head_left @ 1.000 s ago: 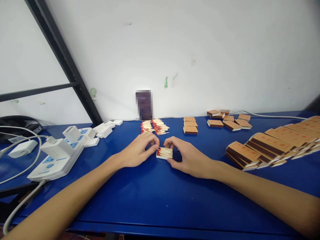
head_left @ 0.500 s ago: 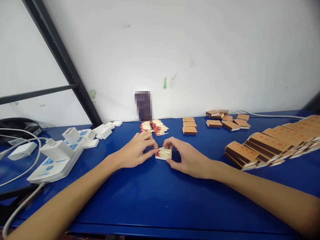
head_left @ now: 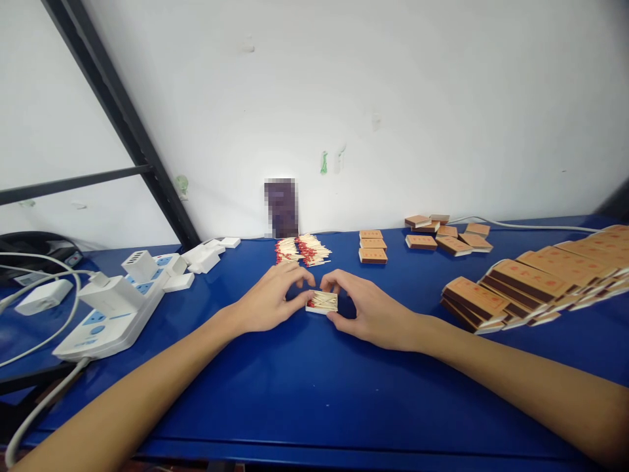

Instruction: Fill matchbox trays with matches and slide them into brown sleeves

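A small white matchbox tray with red-tipped matches in it lies on the blue table. My right hand grips the tray's right end between thumb and fingers. At the left end, my left hand has its thumb and forefinger curved over the tray's edge, touching it near the match heads. Behind my left hand, loose matches lie in two bunches by the wall.
Three matchboxes form a column behind my right hand. More matchboxes lie scattered at the back right, with a large stack at the right. A power strip with chargers and cables occupies the left.
My left hand has shifted slightly right, its thumb and forefinger now further over the tray's left end. My right hand and the tray have stayed in place.
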Action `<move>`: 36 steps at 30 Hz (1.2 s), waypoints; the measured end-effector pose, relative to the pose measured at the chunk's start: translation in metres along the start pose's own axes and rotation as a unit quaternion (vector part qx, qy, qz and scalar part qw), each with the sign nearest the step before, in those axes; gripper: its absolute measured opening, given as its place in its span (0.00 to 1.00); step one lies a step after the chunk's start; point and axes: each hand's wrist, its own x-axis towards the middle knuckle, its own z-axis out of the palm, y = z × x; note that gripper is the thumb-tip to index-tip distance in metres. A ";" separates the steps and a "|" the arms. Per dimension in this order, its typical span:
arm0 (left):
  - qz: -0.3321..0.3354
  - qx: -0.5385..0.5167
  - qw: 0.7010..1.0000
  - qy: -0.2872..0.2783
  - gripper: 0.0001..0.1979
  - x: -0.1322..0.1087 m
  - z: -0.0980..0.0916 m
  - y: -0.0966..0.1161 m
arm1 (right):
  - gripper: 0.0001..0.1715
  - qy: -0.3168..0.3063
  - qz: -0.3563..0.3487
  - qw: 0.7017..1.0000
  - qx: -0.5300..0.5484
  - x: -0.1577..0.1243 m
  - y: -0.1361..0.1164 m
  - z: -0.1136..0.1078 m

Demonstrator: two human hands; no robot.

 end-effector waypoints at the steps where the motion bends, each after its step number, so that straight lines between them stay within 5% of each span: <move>1: -0.009 0.018 1.000 0.012 0.09 0.000 0.000 -0.005 | 0.15 -0.001 -0.002 1.000 -0.003 0.000 0.000 0.000; 7: -0.084 0.162 0.982 0.046 0.10 0.002 -0.004 -0.048 | 0.07 -0.023 0.001 1.000 -0.010 0.000 -0.002 -0.001; 13: -0.090 0.176 0.980 0.034 0.11 0.002 -0.010 -0.069 | 0.08 -0.021 0.001 1.000 -0.012 -0.001 -0.003 -0.002; 30: -0.088 0.190 0.977 0.048 0.08 0.006 -0.008 -0.064 | 0.06 -0.023 -0.010 1.000 -0.016 -0.001 -0.001 -0.002; 36: 0.002 0.046 0.998 0.038 0.06 0.005 -0.014 -0.032 | 0.11 0.000 -0.018 1.000 -0.011 -0.001 0.000 0.000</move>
